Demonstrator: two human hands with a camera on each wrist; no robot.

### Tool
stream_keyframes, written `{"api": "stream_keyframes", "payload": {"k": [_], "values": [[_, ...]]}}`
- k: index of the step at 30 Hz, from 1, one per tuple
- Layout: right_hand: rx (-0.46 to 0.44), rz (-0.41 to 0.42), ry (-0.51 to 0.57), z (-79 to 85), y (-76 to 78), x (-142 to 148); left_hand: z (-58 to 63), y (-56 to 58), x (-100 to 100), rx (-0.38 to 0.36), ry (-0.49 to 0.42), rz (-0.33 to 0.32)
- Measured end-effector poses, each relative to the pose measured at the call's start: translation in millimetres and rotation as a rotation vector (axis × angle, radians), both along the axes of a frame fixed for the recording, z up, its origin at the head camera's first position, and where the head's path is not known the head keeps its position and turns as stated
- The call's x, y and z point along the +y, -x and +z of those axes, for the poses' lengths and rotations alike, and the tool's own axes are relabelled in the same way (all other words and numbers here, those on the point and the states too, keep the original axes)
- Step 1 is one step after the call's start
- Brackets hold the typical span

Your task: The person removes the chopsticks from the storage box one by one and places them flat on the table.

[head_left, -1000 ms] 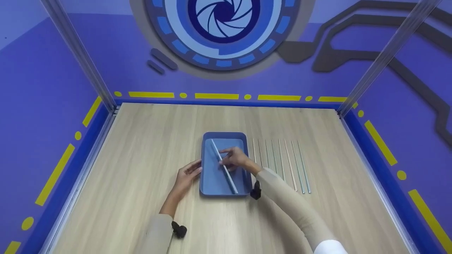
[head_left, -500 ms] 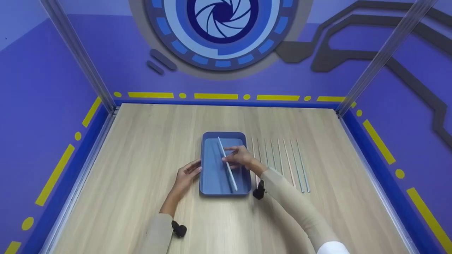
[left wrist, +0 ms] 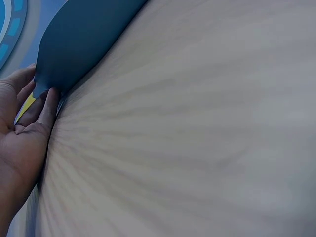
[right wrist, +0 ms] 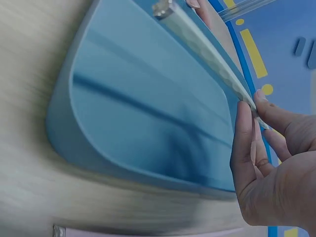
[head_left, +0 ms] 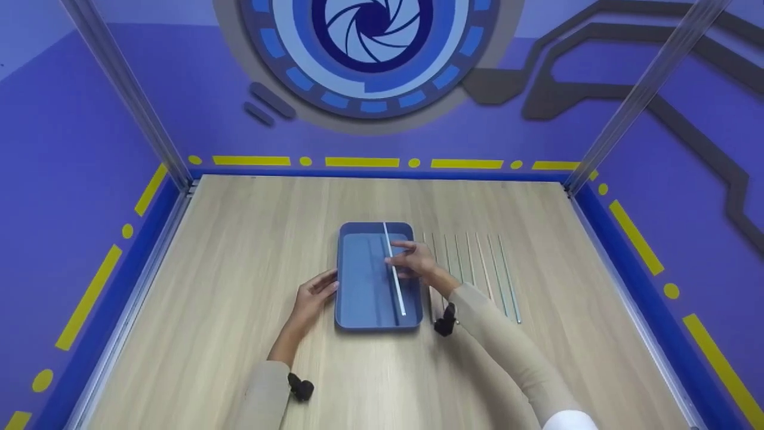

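Observation:
A pale chopstick (head_left: 395,280) with a silver end cap slants above the right half of a blue tray (head_left: 358,323). My right hand (head_left: 415,261) pinches it near its middle between thumb and fingertips. In the right wrist view, the chopstick (right wrist: 207,52) hangs clear of the tray floor, which bears its shadow; that hand (right wrist: 276,158) is at the right. Against the tray's left wall rests my left hand (head_left: 313,301), fingers fairly straight. Its wrist view shows the fingertips of that hand (left wrist: 29,133) touching the tray's outer side (left wrist: 74,49).
Right of the tray, several thin chopsticks (head_left: 504,269) in pink, green and blue tones lie side by side, partly hidden by the right forearm. The wooden table (head_left: 250,239) is bounded by purple-blue walls (head_left: 191,95) and metal posts.
My right hand has moved right and slightly away from me, lifting the chopstick off the tray floor. The left hand stays at the tray's side.

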State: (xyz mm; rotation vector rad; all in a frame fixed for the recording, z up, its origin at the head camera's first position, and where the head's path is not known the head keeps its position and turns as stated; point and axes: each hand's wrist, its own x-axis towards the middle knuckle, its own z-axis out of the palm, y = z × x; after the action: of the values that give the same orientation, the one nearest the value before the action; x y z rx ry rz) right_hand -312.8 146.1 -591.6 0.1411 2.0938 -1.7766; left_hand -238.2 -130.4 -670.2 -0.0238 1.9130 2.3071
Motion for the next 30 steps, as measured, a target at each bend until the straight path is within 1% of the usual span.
{"api": "stream_keyframes", "payload": {"k": [4,9,11,16,18,22,27,30], "values": [[-0.002,0.006,0.001,2.8,-1.7,7,-0.7,-0.4,0,0.008,0.003,-0.003],[0.011,0.007,0.009,8.1,-2.4,16,0.2,-0.6,-1,-0.007,-0.004,-0.001],[0.019,0.003,-0.003,10.9,-2.5,21,0.3,-0.6,-1,-0.001,-0.007,-0.006],[0.006,-0.02,-0.013,17.9,-2.7,37,0.0,-1.1,-1,0.013,-0.028,-0.014],[-0.001,-0.033,-0.007,19.7,-2.3,45,0.1,-1.1,-1,0.011,-0.036,-0.009],[0.02,-0.046,-0.024,20.3,-2.8,66,-1.3,-1.5,0,0.005,-0.032,0.005],[0.039,-0.071,-0.056,17.9,-2.7,99,-1.9,-0.8,1,0.001,-0.036,0.012],[0.055,-0.069,-0.102,18.2,-2.1,119,-0.7,0.3,0,0.012,-0.035,0.011]]}}
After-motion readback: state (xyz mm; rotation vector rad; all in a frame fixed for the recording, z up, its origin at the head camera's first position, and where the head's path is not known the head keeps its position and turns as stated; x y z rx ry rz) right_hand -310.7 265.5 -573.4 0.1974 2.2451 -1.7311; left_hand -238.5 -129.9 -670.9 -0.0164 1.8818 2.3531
